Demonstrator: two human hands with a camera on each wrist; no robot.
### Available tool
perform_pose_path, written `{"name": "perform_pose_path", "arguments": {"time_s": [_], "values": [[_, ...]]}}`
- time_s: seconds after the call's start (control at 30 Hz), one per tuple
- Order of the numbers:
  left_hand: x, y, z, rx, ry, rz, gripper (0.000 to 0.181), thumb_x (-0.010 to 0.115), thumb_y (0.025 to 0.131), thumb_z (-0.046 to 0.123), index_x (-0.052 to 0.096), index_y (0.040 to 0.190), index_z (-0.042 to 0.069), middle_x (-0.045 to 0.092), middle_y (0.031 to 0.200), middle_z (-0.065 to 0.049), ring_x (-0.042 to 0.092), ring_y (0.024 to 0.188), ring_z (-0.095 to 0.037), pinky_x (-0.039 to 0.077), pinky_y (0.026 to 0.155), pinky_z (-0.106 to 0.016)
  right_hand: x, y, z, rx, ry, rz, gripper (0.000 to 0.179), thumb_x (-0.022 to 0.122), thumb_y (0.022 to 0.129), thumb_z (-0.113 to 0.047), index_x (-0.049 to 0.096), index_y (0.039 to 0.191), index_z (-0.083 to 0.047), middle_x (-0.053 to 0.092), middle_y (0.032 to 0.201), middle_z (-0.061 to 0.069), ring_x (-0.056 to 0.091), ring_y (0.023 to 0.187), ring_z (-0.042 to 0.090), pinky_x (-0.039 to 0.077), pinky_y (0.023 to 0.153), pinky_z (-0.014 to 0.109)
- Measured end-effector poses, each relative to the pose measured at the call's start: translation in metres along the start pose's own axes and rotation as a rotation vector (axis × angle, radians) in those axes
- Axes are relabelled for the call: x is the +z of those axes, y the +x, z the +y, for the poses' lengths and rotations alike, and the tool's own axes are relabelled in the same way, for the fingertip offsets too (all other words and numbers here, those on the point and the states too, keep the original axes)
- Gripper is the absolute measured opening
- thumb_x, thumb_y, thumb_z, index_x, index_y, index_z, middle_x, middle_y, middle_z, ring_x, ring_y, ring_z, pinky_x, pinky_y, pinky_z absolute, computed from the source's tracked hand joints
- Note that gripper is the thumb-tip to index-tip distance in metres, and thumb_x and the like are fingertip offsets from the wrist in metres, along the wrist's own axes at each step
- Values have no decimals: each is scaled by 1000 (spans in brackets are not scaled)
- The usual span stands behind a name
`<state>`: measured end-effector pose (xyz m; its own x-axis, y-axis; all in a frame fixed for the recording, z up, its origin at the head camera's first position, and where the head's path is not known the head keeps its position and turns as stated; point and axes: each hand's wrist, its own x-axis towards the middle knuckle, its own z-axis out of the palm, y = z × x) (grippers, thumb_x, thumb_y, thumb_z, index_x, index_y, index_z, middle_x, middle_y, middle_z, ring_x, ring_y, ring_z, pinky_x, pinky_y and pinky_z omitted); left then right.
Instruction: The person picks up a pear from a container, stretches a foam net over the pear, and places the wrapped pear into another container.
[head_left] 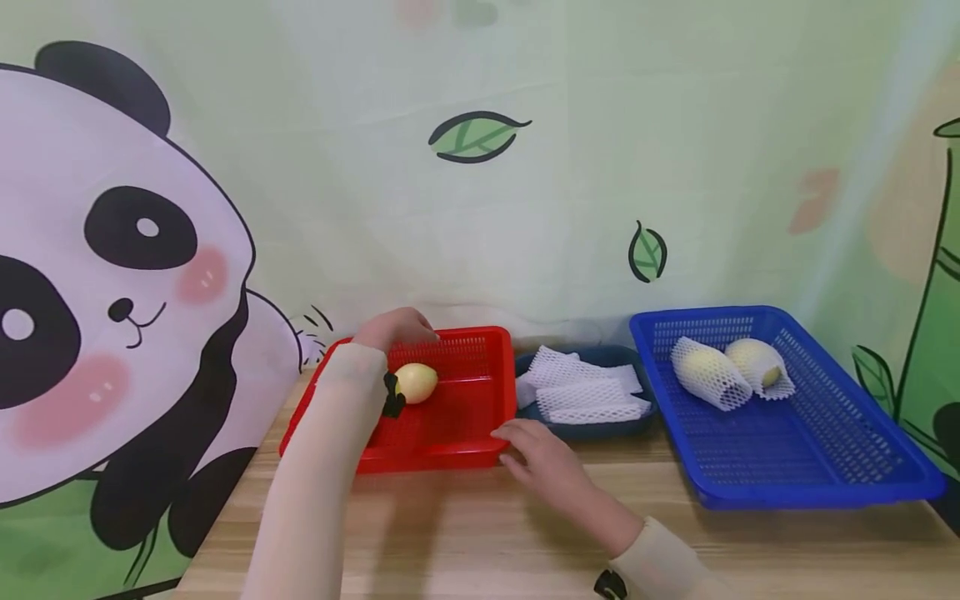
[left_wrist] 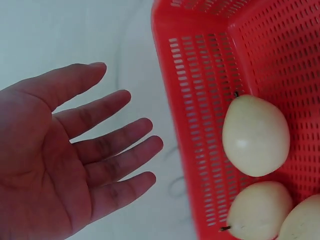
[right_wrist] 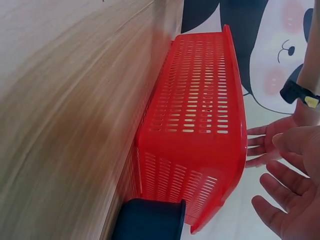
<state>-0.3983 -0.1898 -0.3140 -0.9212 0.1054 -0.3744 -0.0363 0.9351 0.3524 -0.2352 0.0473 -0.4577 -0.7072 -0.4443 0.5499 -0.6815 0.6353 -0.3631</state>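
Red plastic basket (head_left: pixel 431 461) sits on the wooden table (head_left: pixel 465 550), left of centre; pale yellow fruits (head_left: pixel 417 383) lie inside it, one plain in the head view, three at least partly visible in the left wrist view, bare-skinned, two with short dark stems showing.

Left hand (head_left: pixel 396 329) is at the basket's far left side; left wrist view shows palm bare and fingers extended and spread, grasping nothing, tips just beside the rim and apart from the fruits; right hand (head_left: pixel 547 462) is at the near right corner, fingers slightly bent and relaxed, holding nothing; right wrist view shows its fingertips apart from the basket wall.

Dark blue tray (head_left: pixel 600 431) stands just right of the red basket; white foam nets (head_left: pixel 588 390) lie in it, flattened and overlapping; blue basket (head_left: pixel 780 450) stands further right; two netted fruits (head_left: pixel 708 375) rest side by side towards its far end, each in a white foam sleeve, the left sleeve extending past its fruit.

Behind: pale green cloth (head_left: pixel 570 225), printed with a panda (head_left: pixel 150 292) at left and outlined leaves.
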Motion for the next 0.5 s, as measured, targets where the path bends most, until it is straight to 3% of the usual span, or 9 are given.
{"name": "perform_pose_path", "arguments": {"time_s": [0.23, 0.37, 0.5], "values": [[2, 12, -6, 12, -33, 0, 45, 55, 103, 32, 59, 142, 10, 59, 146, -14, 51, 136, -34, 45, 115, -51, 5, 4, -3, 26, 23, -2, 42, 81, 84, -9, 66, 123, -7, 70, 122, 11, 65, 114, 28, 61, 93, 41], [5, 17, -10, -16, -90, 22, 44, 56, 103, 31, 59, 141, 9, 58, 147, -14, 51, 136, -34, 45, 115, -51, 6, 6, -5, 29, 35, -21, 42, 81, 85, -11, 66, 123, -7, 70, 123, 10, 64, 115, 27, 61, 95, 41], [13, 22, -15, -138, -339, 25, 42, 66, 98, 29, 60, 138, 15, 61, 139, -11, 54, 132, -34, 53, 105, -49, 9, 5, -5, 51, 38, -35, 41, 81, 85, -11, 67, 123, -7, 70, 123, 10, 64, 116, 27, 60, 96, 41]]}}
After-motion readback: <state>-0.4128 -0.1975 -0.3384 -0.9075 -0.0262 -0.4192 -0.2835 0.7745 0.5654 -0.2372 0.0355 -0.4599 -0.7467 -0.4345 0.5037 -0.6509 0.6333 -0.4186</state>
